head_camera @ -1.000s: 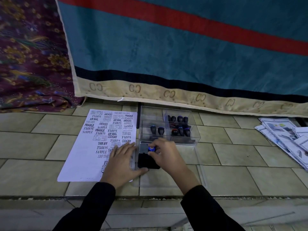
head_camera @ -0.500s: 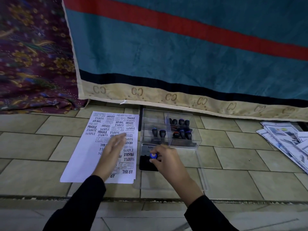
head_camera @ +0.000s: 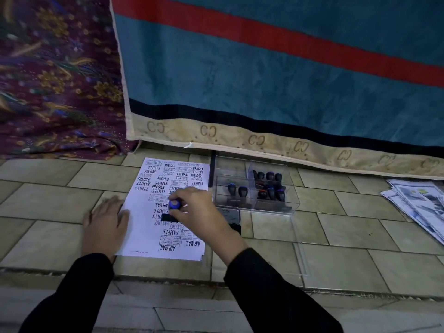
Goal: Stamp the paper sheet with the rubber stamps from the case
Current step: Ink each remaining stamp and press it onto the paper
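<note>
A white paper sheet (head_camera: pixel 141 227) lies on the tiled floor, covered with many black stamp prints. My right hand (head_camera: pixel 199 212) grips a rubber stamp (head_camera: pixel 173 209) with a blue knob, its dark base down on the middle of the sheet. My left hand (head_camera: pixel 105 227) lies flat, fingers apart, across the sheet's left edge. To the right of the sheet stands a clear plastic case (head_camera: pixel 254 188) holding several dark-handled stamps. A black ink pad (head_camera: pixel 234 218) sits just in front of the case, partly hidden by my right wrist.
The case's clear lid (head_camera: pixel 295 248) lies flat on the tiles in front of it. A stack of printed papers (head_camera: pixel 418 203) sits at the far right. A teal and red cloth (head_camera: pixel 264 80) and a purple floral cloth (head_camera: pixel 55 80) hang behind.
My right hand carried the blue-knobbed stamp from the ink pad leftward onto the sheet. My left hand slid from beside the pad to the sheet's left edge.
</note>
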A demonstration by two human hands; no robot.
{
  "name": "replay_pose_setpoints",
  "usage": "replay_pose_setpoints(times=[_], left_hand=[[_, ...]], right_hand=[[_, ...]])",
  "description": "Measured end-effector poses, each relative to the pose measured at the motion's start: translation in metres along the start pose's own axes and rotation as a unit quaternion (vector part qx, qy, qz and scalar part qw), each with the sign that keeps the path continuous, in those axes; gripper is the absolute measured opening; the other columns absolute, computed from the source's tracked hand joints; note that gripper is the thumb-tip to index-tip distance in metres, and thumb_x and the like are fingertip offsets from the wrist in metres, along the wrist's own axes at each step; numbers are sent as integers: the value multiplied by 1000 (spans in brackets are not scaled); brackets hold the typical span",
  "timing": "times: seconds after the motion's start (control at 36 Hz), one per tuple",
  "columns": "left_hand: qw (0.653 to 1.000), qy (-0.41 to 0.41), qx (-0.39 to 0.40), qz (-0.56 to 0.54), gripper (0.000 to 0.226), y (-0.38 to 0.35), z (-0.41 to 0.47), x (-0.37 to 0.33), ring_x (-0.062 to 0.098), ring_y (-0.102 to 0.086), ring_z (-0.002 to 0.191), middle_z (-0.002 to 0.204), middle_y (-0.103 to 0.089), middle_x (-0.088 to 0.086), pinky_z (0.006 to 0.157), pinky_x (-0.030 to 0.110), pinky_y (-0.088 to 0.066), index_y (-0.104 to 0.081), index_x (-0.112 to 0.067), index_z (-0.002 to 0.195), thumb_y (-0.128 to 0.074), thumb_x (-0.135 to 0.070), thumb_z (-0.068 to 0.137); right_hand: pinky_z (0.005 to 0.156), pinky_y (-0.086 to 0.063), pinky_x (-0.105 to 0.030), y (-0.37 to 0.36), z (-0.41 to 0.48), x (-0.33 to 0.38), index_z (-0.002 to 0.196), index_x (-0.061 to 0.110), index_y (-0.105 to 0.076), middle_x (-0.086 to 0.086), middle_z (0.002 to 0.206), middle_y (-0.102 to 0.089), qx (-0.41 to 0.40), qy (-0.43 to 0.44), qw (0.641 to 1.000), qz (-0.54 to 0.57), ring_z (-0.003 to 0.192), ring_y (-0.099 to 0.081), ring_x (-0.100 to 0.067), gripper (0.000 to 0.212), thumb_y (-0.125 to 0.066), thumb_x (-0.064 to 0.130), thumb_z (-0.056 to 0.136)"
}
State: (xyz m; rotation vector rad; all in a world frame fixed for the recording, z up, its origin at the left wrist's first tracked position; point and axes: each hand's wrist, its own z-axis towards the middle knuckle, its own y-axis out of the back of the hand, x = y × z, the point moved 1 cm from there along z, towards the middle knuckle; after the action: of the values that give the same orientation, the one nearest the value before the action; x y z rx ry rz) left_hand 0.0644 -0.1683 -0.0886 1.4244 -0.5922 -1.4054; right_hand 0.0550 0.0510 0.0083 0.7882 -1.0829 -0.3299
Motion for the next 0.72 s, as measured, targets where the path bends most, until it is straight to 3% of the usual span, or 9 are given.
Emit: replay_pose_setpoints(times=[0.17, 0.31, 0.72], left_hand=[[1000, 3, 9, -1, 35, 5, -1, -3, 31, -40, 136, 145, -48, 13, 115, 48, -16, -57, -6, 129, -52, -15, 96], [1000, 11, 7, -9, 35, 5, -2, -4, 29, -38, 138, 146, -47, 10, 116, 46, -13, -56, -8, 130, -51, -15, 96], [1000, 7, -3, -9, 33, 4, -1, -4, 27, -37, 138, 145, -49, 10, 115, 44, -14, -58, -9, 127, -52, -16, 95]], right_hand=[[77, -51, -37, -25, 16, 5, 101, 5, -65, -15, 99, -63, 54, 2, 998, -26, 91, -58, -28, 18, -63, 7, 84], [71, -49, -32, -33, 19, 1, 97, 5, -66, -12, 92, -63, 67, -9, 998, -18, 76, -51, -19, 15, -66, 9, 83], [77, -52, -38, -43, 24, 5, 101, 4, -66, -15, 97, -65, 81, -5, 996, -26, 90, -60, -29, 22, -69, 11, 81]])
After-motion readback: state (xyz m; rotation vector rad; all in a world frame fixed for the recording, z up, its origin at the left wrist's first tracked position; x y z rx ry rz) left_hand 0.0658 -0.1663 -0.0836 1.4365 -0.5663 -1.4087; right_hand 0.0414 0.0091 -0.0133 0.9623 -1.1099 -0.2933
